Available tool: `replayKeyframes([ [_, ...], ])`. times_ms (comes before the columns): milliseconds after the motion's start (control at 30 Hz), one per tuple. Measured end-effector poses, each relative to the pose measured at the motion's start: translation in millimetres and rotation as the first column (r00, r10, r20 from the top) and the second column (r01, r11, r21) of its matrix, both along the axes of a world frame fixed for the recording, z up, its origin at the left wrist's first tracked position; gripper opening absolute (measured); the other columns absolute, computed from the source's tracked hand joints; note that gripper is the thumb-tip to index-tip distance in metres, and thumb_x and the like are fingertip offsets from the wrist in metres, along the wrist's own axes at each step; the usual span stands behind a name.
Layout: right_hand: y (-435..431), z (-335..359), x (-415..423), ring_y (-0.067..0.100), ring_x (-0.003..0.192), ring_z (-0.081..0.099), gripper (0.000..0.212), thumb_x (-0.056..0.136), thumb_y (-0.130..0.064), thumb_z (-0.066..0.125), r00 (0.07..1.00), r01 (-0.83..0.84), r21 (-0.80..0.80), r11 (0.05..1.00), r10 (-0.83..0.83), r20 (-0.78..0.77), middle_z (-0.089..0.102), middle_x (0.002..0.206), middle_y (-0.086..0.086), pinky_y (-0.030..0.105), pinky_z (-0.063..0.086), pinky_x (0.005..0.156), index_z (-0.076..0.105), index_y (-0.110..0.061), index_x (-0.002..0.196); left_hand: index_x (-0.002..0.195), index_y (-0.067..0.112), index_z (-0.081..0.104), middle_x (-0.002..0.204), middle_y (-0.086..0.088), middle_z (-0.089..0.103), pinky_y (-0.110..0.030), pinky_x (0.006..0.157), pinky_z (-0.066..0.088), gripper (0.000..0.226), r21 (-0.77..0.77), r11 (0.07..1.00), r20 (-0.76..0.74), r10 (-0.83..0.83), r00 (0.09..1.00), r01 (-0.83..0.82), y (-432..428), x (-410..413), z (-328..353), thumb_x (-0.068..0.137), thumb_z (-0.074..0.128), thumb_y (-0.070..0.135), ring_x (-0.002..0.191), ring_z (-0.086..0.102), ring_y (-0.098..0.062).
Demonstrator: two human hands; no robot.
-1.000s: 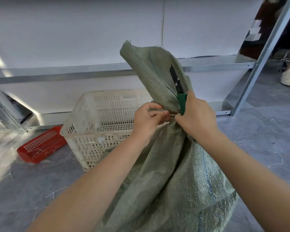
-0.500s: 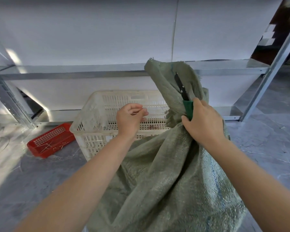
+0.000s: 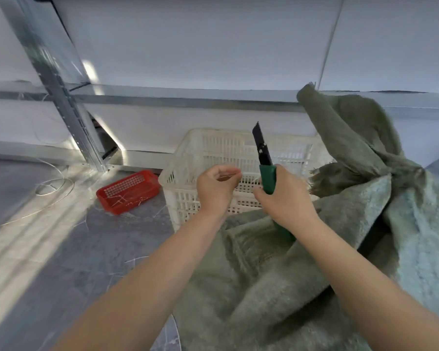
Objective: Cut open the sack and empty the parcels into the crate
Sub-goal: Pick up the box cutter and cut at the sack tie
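Note:
A grey-green woven sack (image 3: 340,249) slumps on the floor at the right, its bunched neck (image 3: 352,138) flopped over toward the right. Just behind it stands a white slatted plastic crate (image 3: 188,158). My right hand (image 3: 284,198) grips a utility knife (image 3: 264,158) with a green handle, its black blade pointing up in front of the crate. My left hand (image 3: 217,191) hovers left of the knife with fingers curled, pinching what looks like a thin pale string. Neither hand touches the sack's neck. No parcels show.
A small red plastic tray (image 3: 127,191) lies on the grey floor left of the crate. Metal shelving (image 3: 61,97) with an upright post runs along the white wall behind. Loose white string (image 3: 51,186) curls on the floor at the left.
Both hands have let go of the sack's neck, which has fallen to the right. The right hand drew the knife clear of the sack and left toward the crate. The view swung left.

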State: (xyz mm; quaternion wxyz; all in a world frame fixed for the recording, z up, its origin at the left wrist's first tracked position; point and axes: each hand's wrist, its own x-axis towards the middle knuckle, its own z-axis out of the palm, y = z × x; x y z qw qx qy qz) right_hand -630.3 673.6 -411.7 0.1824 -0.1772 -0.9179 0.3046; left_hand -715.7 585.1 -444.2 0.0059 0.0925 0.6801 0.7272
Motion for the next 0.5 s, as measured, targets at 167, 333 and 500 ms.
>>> replayKeyframes([
  [167,-50,-28,-56,0.025,0.075,0.058,0.019,0.087,-0.022,0.057,0.987,-0.105,-0.104,0.989,0.116,0.111,0.054,0.085,0.007,0.028,0.038,0.050,0.045,-0.010,0.095,0.069,0.016,0.065,0.071,0.003,0.065,-0.024,0.073,0.054,0.021,-0.043,0.986,0.016,0.161,0.987,-0.160,-70,-41,-25,0.073,0.072,-0.003,0.069,0.062,-0.011],
  [333,-102,-60,-104,0.031,0.078,0.065,0.017,0.085,-0.021,0.057,0.968,-0.153,-0.209,0.966,0.189,0.162,0.063,0.086,0.015,0.037,0.051,0.064,0.045,-0.010,0.088,0.073,0.012,0.067,0.073,0.000,0.067,-0.028,0.073,0.055,0.016,-0.082,0.963,0.066,0.261,0.963,-0.256,-132,-80,-58,0.072,0.072,-0.004,0.068,0.062,-0.010],
  [500,-150,-87,-133,0.024,0.064,0.063,0.011,0.086,-0.017,0.056,0.954,-0.184,-0.301,0.936,0.243,0.175,0.061,0.078,0.010,0.031,0.051,0.054,0.045,-0.014,0.085,0.080,0.006,0.069,0.069,0.004,0.064,-0.011,0.059,0.049,0.010,-0.138,0.936,0.070,0.335,0.940,-0.324,-180,-107,-87,0.074,0.071,-0.001,0.059,0.059,0.000],
])
